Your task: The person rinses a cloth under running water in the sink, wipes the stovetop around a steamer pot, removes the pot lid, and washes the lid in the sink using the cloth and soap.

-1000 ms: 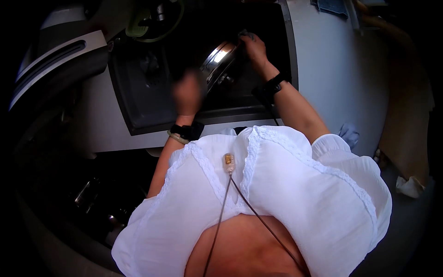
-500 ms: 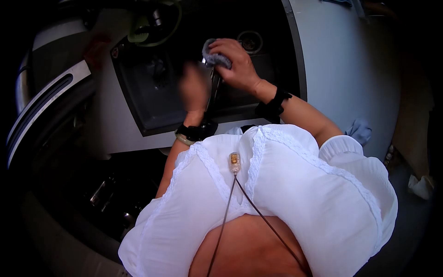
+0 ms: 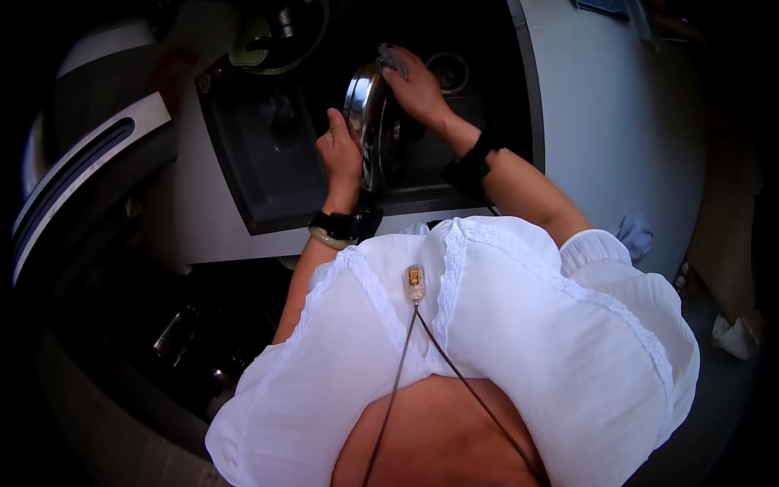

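Observation:
Over the dark sink (image 3: 268, 191), a shiny metal pot lid (image 3: 367, 101) stands on edge, tilted, with a dark knob-like part on its right side. My left hand (image 3: 339, 154) grips its left rim, thumb pointing up. A crumpled grey cloth (image 3: 391, 61) is in my right hand (image 3: 418, 89), whose fingers are bent around it at the lid's upper right edge. The far side of the lid and some fingertips are hidden.
A drain strainer (image 3: 448, 73) sits in the sink behind my right hand. At the back left are a green basin (image 3: 247, 49) and a faucet (image 3: 284, 23). A bluish cloth (image 3: 634, 235) lies on the white counter (image 3: 608, 122) at right.
The lid has turned so more of its shiny surface shows. My right hand with the cloth has moved up and away along its edge. My left hand is no longer blurred.

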Demonstrator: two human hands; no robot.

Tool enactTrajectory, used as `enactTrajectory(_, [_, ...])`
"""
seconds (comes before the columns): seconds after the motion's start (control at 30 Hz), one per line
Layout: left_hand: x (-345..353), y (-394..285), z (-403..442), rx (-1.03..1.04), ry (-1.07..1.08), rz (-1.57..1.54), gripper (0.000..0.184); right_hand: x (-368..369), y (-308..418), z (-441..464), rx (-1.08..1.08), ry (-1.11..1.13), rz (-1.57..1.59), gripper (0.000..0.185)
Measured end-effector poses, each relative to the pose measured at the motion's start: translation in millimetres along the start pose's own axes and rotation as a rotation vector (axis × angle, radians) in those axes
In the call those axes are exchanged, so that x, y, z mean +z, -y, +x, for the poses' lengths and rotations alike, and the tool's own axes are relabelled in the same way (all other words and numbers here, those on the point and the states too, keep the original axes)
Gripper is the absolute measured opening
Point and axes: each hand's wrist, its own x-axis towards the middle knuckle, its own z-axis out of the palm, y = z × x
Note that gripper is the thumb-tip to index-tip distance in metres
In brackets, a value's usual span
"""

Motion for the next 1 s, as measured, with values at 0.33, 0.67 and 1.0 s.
enactTrajectory(0.33, [13.0,0.2,-5.1,-0.183,-0.163,-0.435,0.053,26.3,6.3,-37.9,0.058,0.28,-0.198,0.063])
enactTrajectory(0.67, [2.4,28.4,2.3,-0.165,-0.055,-0.379,0.046,-0.4,-65.6,9.0,0.548,0.332,0.133,0.04])
enactTrajectory(1.0, [2.8,38.6,0.3,-0.233,0.056,-0.613,0.042,-100.0,56.2,1.5,0.297,0.428,-0.373,0.038])
